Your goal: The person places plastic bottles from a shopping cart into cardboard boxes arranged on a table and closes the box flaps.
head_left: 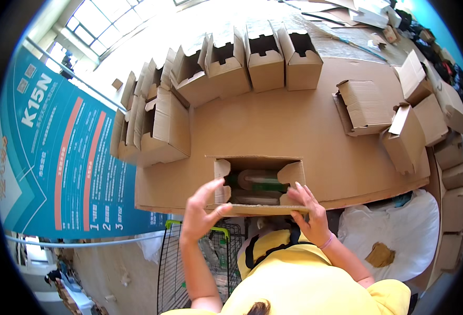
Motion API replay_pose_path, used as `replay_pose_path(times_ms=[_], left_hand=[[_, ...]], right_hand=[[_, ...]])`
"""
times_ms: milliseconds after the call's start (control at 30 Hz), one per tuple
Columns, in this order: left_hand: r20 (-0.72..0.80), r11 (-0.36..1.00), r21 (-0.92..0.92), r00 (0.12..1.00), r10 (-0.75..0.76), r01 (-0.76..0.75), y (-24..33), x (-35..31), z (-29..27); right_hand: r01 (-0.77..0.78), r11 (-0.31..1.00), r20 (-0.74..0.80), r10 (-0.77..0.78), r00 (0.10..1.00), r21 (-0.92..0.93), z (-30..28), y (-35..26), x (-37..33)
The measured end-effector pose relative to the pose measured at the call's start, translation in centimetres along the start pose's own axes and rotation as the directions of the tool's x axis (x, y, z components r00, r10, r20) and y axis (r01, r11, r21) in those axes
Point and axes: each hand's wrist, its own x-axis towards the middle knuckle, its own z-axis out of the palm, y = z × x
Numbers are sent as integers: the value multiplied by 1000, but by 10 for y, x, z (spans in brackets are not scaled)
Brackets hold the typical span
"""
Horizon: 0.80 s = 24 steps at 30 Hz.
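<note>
An open cardboard box (263, 210) stands at the table's near edge, right in front of me. Inside lie rounded, see-through items with green on them (263, 182); their kind is hard to make out. At the box's left side, my left hand (200, 212) has thumb and fingers apart, the fingertips by the left flap. My right hand (311, 214) grips the box's near right corner, its fingers at the right flap and its thumb at the front flap.
More open boxes (168, 126) curve along the table's left and far edges. Others (365, 107) lie at the right. A wire cart (173, 262) with green-and-clear bottles (222, 252) is below left, a white sack (394, 231) below right. A blue banner (58, 152) stands left.
</note>
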Motion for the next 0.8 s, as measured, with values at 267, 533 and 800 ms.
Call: replay_pose_path(times_ms=[267,533,800], left_hand=[[-319,972,229,948,22,55,-36,22,5],[-47,752,496,851,523,-434,-7,114,-25],[369,822,373,882,294,-430,-45,50,3]], right_hand=[[-231,970,-208,212,955,-70,26,-4,19],[-386,865,-280,476,833,322,43,12,5],[-420,761,-356,618,701,495,60,11,-2]])
